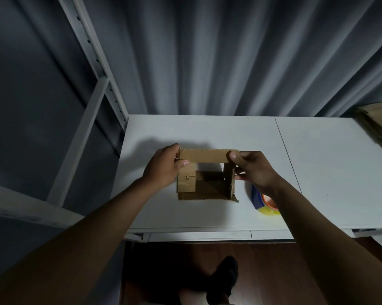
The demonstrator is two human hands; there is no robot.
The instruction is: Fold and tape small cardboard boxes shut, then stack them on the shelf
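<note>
Both hands hold one small cardboard box (205,183) that stands on the white table (317,161). The left hand (163,168) pinches the left end of the far flap (204,155), and the right hand (251,170) pinches its right end, thumb on top. Between the two grips the flap runs left to right as a long strip. The open inside of the box lies just below it, toward the person, so I judge the flap must come down toward the body to close. The roll of tape (266,201) lies just beside the right wrist and is partly hidden by it, so the right hand is nearer. More cardboard (377,124) at the right edge is cut off. The fingers behind the flap are not visible.
</note>
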